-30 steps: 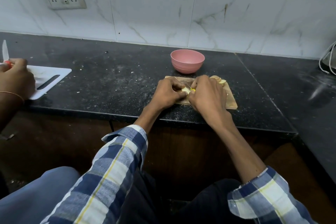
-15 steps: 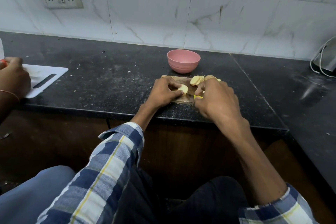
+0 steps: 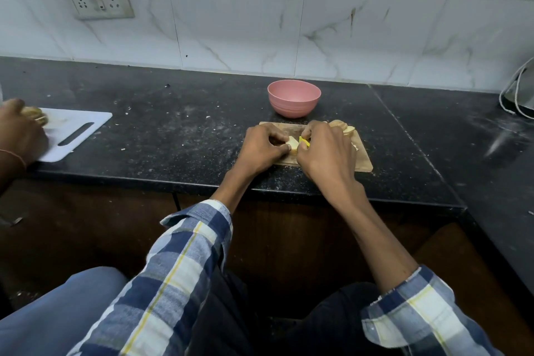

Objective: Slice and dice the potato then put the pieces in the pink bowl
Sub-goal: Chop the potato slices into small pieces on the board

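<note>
the black speckled stone surface (image 3: pixel 179 136) carries a small rectangular wooden cutting board (image 3: pixel 362 157) near its front edge. just behind the board sits the round pink bowl (image 3: pixel 294 98), probably close for easy transfer. on the board, the left hand (image 3: pixel 260 147) curls round a pale potato piece (image 3: pixel 293 144), steadying it, while the right hand (image 3: pixel 326 150) grips a yellow-handled knife (image 3: pixel 304 140). cut slices (image 3: pixel 342 126) lie at the board's far right.

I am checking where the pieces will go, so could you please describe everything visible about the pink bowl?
The pink bowl is round and matte, plastic by its look, with faint ridges around its wall. It stands upright on the black counter, just behind the wooden cutting board and apart from it. Nothing touches it; its inside is hidden from this angle.
</note>
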